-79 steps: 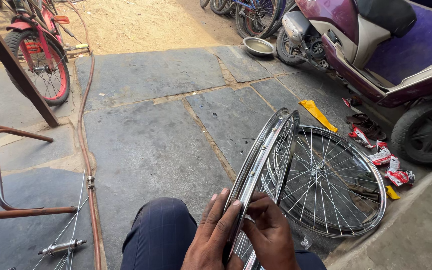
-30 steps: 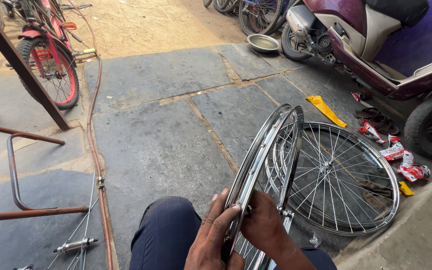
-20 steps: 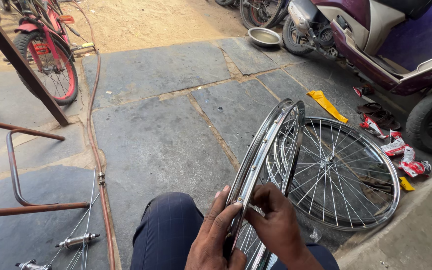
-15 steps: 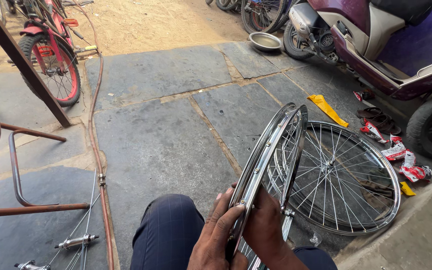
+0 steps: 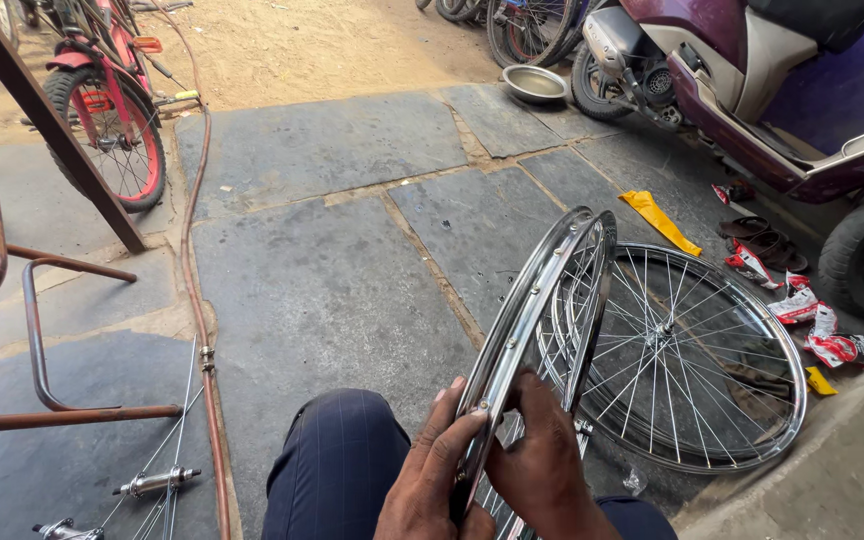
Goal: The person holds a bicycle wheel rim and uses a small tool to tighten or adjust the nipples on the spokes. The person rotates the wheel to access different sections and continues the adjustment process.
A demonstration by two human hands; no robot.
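The wheel rim, made of bright metal, stands on its edge in front of the person, between the two hands, and it leans a little away toward the right. Its lower part is near the person's knee, which is covered by dark blue trousers. The left hand is closed around the outer edge of the rim, with the thumb lying along the metal. The right hand grips the same rim from the other side, the fingers curled in where the spokes meet the rim; what the fingertips pinch there I cannot tell.

Just behind the rim, a second spoked wheel lies flat on the stone floor, and its near edge is partly hidden by the held rim. To the right of this wheel there are some red and white wrappers and a yellow cloth. A pair of sandals is near the cloth. A dark red scooter stands at the upper right, and a metal bowl sits on the floor beside its front wheel.

At the upper left stands a bicycle with a pink wheel. A thin reddish hose runs along the floor from there toward the bottom. At the left edge is a rusty chair frame, and at the bottom left lies a wheel hub with loose spokes.
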